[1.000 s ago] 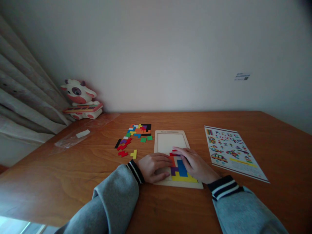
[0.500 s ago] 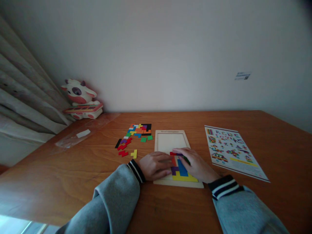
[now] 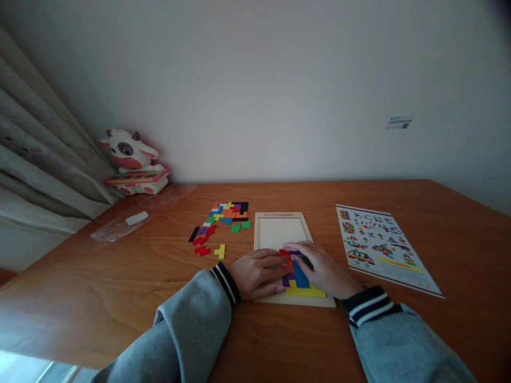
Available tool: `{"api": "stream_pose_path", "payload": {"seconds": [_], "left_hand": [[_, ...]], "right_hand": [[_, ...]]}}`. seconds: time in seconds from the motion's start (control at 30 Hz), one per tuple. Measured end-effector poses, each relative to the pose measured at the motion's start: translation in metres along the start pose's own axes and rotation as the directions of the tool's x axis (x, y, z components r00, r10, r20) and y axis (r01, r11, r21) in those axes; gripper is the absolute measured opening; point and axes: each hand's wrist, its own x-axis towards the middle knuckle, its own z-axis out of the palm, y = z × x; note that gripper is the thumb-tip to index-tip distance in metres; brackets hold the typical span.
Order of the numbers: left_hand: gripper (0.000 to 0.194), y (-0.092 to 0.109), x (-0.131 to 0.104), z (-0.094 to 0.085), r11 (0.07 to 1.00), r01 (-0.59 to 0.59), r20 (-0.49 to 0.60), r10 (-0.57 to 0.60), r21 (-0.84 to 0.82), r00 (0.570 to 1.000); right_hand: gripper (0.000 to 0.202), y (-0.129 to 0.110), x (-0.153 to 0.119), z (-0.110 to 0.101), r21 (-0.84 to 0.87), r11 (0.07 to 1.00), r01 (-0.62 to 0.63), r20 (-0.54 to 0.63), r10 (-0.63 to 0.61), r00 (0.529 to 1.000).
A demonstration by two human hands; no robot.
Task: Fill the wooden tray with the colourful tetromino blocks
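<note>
A pale wooden puzzle tray (image 3: 279, 215) lies between my hands, with coloured block pieces in its near part. Across the tray's left side my left hand (image 3: 257, 272) rests, its fingers stretched to the edge of the pieces. My right hand (image 3: 325, 270) lies over the right side, thumb apart from the fingers, which touch the top row. Between the hands show a red piece (image 3: 284, 252), a blue piece (image 3: 301, 275), a purple piece (image 3: 288, 279) and a yellow piece (image 3: 307, 292). A dark green piece is partly hidden under my right hand.
Loose pieces lie left of the tray, among them a yellow one (image 3: 220, 251) and a green one (image 3: 236, 228). A printed pattern sheet (image 3: 383, 244) is on the right. Farther left are a clear plastic bag (image 3: 115, 226) and a cow toy (image 3: 136, 162).
My left hand has shifted slightly towards me and to the right along the pieces. My right hand stays nearly where it was.
</note>
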Motion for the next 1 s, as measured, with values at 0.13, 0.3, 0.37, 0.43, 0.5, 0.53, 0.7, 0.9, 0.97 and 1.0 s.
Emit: {"api": "stream_pose_path", "payload": {"seconds": [0.13, 0.3, 0.37, 0.43, 0.5, 0.53, 0.7, 0.9, 0.97, 1.0], "left_hand": [[0.046, 0.0003, -0.0012, -0.0011, 1.0, 0.018, 0.031, -0.019, 0.016, 0.999], [0.046, -0.0002, -0.0026, -0.0001, 0.999, 0.041, 0.046, -0.042, 0.025, 0.998], [0.047, -0.0008, -0.003, 0.0009, 0.999, 0.04, 0.05, -0.041, 0.029, 0.998], [0.047, -0.0011, -0.0032, 0.0015, 0.999, 0.039, 0.057, -0.04, 0.031, 0.998], [0.047, -0.0011, -0.0031, 0.0013, 0.999, 0.039, 0.061, -0.041, 0.03, 0.997], [0.047, -0.001, -0.003, 0.001, 0.999, 0.04, 0.06, -0.042, 0.029, 0.997], [0.047, 0.0007, -0.0024, -0.0017, 0.999, 0.047, 0.051, -0.048, 0.023, 0.998], [0.047, 0.0011, -0.0024, -0.0016, 0.998, 0.049, 0.057, -0.05, 0.025, 0.997], [0.047, 0.0006, -0.0025, -0.001, 0.999, 0.047, 0.051, -0.048, 0.02, 0.998], [0.047, 0.0005, -0.0024, -0.0009, 0.999, 0.045, 0.049, -0.046, 0.018, 0.998]], "right_hand": [[0.034, 0.0012, -0.0003, 0.0014, -0.013, 1.0, -0.004, -0.013, 0.003, 1.0], [0.04, 0.0033, -0.0018, 0.0036, -0.026, 1.0, -0.013, -0.018, 0.013, 1.0], [0.044, 0.0046, -0.0027, 0.0042, -0.019, 1.0, -0.02, -0.026, 0.019, 0.999], [0.049, 0.0059, -0.0036, 0.0047, -0.026, 0.999, -0.023, -0.046, 0.022, 0.999], [0.051, 0.0068, -0.0042, 0.0049, -0.047, 0.999, -0.017, -0.067, 0.014, 0.998], [0.051, 0.007, -0.0042, 0.0048, -0.061, 0.998, -0.014, -0.074, 0.01, 0.997], [0.044, 0.0043, -0.0035, 0.0036, -0.108, 0.993, -0.038, -0.07, 0.031, 0.997], [0.046, 0.0036, -0.0032, 0.0036, -0.115, 0.992, -0.059, -0.056, 0.053, 0.997], [0.046, 0.0039, -0.0033, 0.0037, -0.116, 0.991, -0.064, -0.044, 0.059, 0.997], [0.046, 0.0039, -0.0034, 0.0037, -0.116, 0.991, -0.065, -0.042, 0.061, 0.997]]}}
